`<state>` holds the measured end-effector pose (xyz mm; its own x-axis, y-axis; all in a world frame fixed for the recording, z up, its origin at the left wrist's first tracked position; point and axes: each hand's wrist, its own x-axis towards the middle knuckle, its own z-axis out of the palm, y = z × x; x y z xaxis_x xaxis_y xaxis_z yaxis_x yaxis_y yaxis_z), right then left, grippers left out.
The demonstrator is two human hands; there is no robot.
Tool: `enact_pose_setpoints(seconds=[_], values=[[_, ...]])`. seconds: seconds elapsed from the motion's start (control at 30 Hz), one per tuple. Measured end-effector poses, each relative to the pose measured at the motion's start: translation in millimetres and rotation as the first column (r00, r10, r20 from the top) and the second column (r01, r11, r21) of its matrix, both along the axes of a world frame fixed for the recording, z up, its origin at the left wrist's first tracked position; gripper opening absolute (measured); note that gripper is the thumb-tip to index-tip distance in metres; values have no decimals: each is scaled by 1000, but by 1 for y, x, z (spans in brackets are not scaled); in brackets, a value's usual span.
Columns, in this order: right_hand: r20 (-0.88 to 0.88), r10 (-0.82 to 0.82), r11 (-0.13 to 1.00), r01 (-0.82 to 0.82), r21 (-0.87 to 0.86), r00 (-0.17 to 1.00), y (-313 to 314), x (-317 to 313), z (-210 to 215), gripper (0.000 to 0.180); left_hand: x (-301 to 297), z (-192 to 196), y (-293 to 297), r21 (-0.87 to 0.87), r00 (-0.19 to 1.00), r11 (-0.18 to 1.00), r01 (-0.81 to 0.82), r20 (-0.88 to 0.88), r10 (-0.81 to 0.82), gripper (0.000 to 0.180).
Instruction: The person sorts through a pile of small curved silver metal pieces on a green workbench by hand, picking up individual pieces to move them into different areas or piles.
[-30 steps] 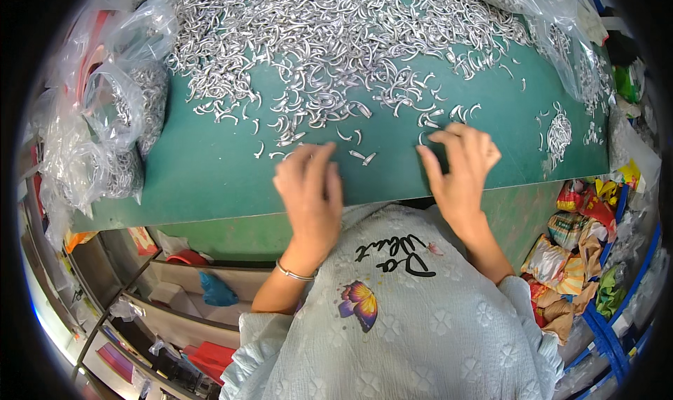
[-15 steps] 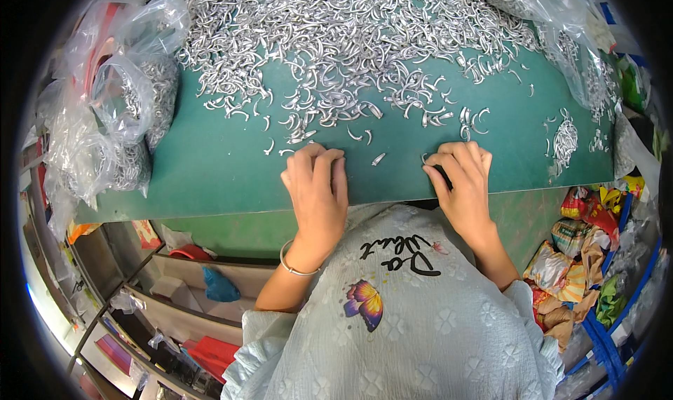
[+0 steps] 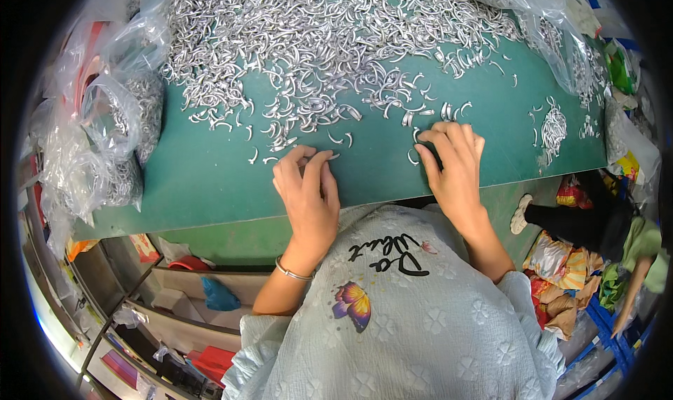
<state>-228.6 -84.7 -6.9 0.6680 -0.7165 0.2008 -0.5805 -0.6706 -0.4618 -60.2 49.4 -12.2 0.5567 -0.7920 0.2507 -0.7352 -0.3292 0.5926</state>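
So the left hand (image 3: 308,197) has its thumb and index finger closed together, and it looks like they're pinching one little silver hook (image 3: 334,156). Only the end pokes out past the fingertips, pointing right toward the other hand, long axis running roughly left to right. The rest is hidden by the fingers.

The right hand (image 3: 456,165) is loosely curled, thumb and index tips close with a bit of gap behind them. Can't tell if it's actually gripping anything. A curved hook (image 3: 411,157) lies on the table (image 3: 210,182) just left of that thumb, long axis running near to far, bowed out to the left. Touching or not, hard to say.

Two loose hooks (image 3: 349,140) lie between the hands, a little farther out and nearer the left one. One slants away from the person and to the left, the other runs more near-to-far.

The big pile (image 3: 336,35) is beyond both hands, hooks pointing every which way. A smaller heap (image 3: 554,130) sits well off to the right.
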Motion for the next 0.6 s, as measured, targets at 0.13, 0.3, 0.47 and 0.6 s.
enact_pose_setpoints(seconds=[0.13, 0.3, 0.47, 0.6], values=[[131, -49, 998, 54, -33, 990, -6, 8, 4, 19, -14, 1, -5, -70, 985, 985, 160, -47, -164, 27], [72, 31, 999, -32, 11, 997, -3, 7, 0, 22, -24, 1, -9, -8, 962, 967, 255, -101, -255, 29], [88, 47, 992, -58, 116, 995, -7, -9, 6, 24, -22, -2, -6, 10, 962, 967, 253, -103, -251, 30], [19, 43, 996, -45, 77, 999, -5, -12, 9, 24, -25, -2, -19, 8, 953, 956, 293, -78, -292, 30]])
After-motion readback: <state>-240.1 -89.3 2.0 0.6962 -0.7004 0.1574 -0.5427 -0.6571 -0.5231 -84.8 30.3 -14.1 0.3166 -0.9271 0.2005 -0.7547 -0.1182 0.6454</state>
